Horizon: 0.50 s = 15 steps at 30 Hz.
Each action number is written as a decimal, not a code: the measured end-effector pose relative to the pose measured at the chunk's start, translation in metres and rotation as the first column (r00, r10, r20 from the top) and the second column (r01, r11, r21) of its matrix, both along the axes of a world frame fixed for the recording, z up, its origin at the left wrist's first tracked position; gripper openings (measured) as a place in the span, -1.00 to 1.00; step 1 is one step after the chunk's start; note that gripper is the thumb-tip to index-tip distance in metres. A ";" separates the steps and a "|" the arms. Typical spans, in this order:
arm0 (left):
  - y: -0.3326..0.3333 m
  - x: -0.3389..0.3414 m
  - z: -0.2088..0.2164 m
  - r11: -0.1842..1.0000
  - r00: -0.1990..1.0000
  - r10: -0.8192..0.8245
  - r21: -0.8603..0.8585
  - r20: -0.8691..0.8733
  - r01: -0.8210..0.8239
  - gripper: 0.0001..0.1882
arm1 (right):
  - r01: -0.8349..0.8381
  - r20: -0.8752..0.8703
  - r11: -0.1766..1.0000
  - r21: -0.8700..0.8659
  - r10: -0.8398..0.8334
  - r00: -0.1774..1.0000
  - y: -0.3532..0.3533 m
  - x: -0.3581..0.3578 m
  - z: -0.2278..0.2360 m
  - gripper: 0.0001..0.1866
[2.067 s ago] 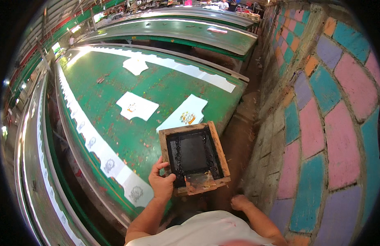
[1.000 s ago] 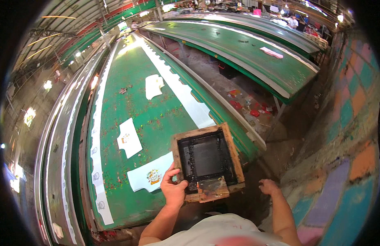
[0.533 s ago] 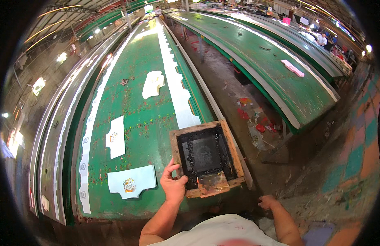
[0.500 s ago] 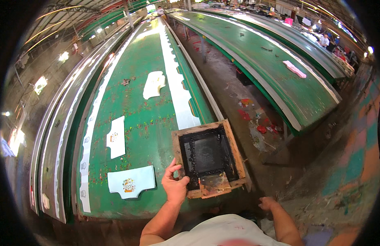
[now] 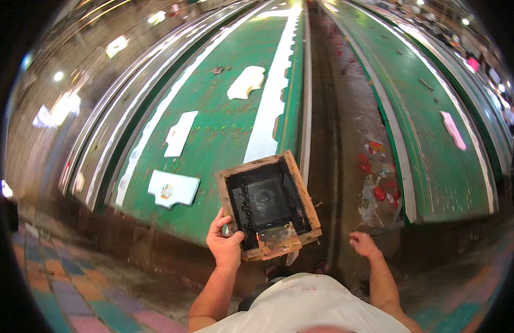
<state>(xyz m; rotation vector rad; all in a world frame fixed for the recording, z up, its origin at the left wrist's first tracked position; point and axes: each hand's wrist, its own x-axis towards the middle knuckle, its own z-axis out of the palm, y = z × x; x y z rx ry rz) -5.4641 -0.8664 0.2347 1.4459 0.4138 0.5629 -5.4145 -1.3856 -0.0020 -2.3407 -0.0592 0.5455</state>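
My left hand (image 5: 224, 242) is closed on the left side of a wooden screen-printing frame (image 5: 224, 193), thumb on top of the rim. The frame is tilted in front of me. Black ink coats its mesh around a greyer rectangle, and an ink-stained squeegee (image 5: 280, 241) lies inside at the near end. Off to the right, my right hand (image 5: 364, 245) hangs in the air with its fingers curled in, and nothing shows in them. Left of the frame, on the green table, is a stack of pale blue cut fabric pieces (image 5: 182, 187) with a small coloured print.
The long green printing table (image 5: 224, 127) also carries a white printed piece (image 5: 180, 134) and a cream fabric stack (image 5: 247, 82). Beyond the aisle, with red scraps (image 5: 378, 193) on its floor, another green table (image 5: 434, 166) bears a pink piece (image 5: 453, 130). Coloured paving (image 5: 82, 283) lies at lower left.
My view has turned to the right and back from the table, so the fabric pieces appear higher and more of the floor shows. The frame stays in my left hand; my right hand has risen slightly.
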 end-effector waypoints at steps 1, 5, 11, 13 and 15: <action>-0.002 -0.010 0.002 0.999 0.999 0.049 0.009 0.023 -0.049 -0.44 | 0.061 0.032 0.995 0.079 -0.063 0.997 -0.001 0.021 0.011 -0.57; 0.001 -0.049 0.001 0.969 0.969 0.231 0.069 0.090 -0.237 -0.41 | -0.055 0.279 0.987 0.150 0.011 0.960 0.027 0.099 0.056 -0.64; 0.030 -0.084 -0.017 0.836 0.840 0.532 0.095 0.105 -0.541 -0.42 | -0.344 0.594 0.885 0.315 0.099 0.798 0.156 0.153 0.122 -0.71; 0.041 -0.091 -0.024 0.795 0.790 0.582 0.070 0.192 -0.603 -0.42 | -0.434 0.599 0.837 0.334 0.167 0.783 0.201 0.158 0.139 -0.73; 0.048 -0.096 -0.023 0.724 0.719 0.673 0.044 0.174 -0.689 -0.42 | -0.578 0.687 0.757 0.305 0.245 0.684 0.249 0.167 0.159 -0.75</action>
